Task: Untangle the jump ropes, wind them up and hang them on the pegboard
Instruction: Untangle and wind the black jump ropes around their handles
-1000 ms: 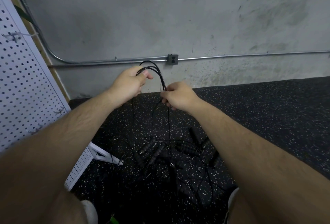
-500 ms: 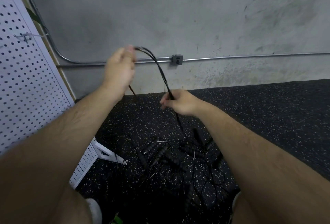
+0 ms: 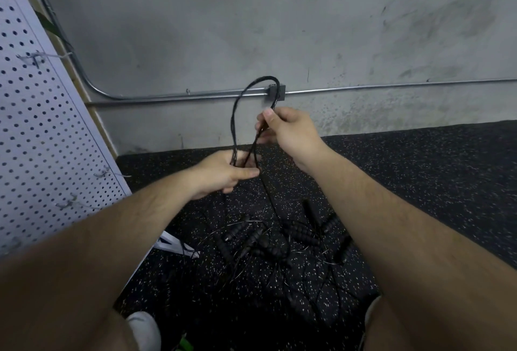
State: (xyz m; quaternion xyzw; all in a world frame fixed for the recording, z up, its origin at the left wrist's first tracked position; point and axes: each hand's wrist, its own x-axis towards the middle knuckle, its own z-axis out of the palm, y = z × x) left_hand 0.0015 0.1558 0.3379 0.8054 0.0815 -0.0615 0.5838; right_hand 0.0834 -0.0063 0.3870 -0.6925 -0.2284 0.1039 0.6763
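A loop of thin black jump rope (image 3: 237,110) arches up in front of the wall. My left hand (image 3: 226,173) grips the loop's lower strands, and my right hand (image 3: 288,132) pinches the right side of the loop higher up. One strand drops from my hands to a tangle of black ropes and ribbed handles (image 3: 279,236) on the floor. The white pegboard (image 3: 42,140) leans at the left, with several metal hooks (image 3: 33,56) on it.
A grey concrete wall with a metal conduit (image 3: 363,88) and an outlet box (image 3: 277,92) stands behind. Black speckled rubber floor (image 3: 419,182) spreads to the right. The pegboard's white foot (image 3: 173,243) juts out near the tangle. My shoes show at the bottom edge.
My left hand has dropped from high on the loop to below my right hand. My right hand has risen, and the rope loop now stands upright between them.
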